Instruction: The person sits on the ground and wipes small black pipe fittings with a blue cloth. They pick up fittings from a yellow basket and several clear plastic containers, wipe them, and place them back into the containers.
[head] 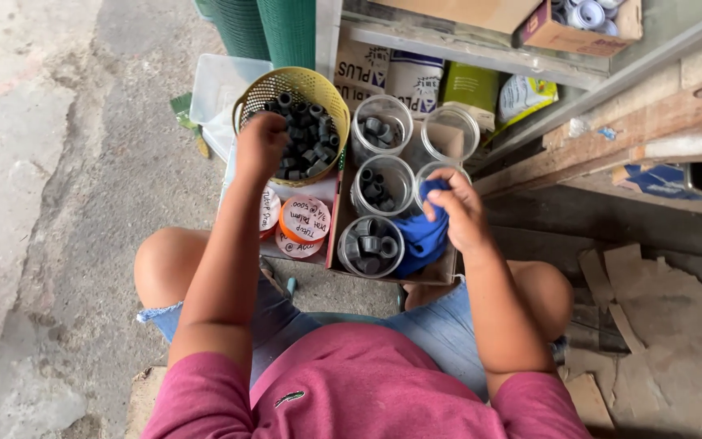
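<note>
Yellow basket [318, 85] of black fittings [306, 138] under closed left hand [260, 145]; clear jars [379, 183], some holding fittings, beside right hand [455, 210] gripping blue cloth [422, 237].

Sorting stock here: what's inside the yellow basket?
The yellow basket holds small dark ring-shaped fittings. The left hand reaches in and covers its left part, so what lies beneath cannot be seen.

Left hand [260, 143] in yellow basket [318, 85]

Magenta short-sleeved shirt [367, 390], frayed denim shorts [440, 325]
</note>
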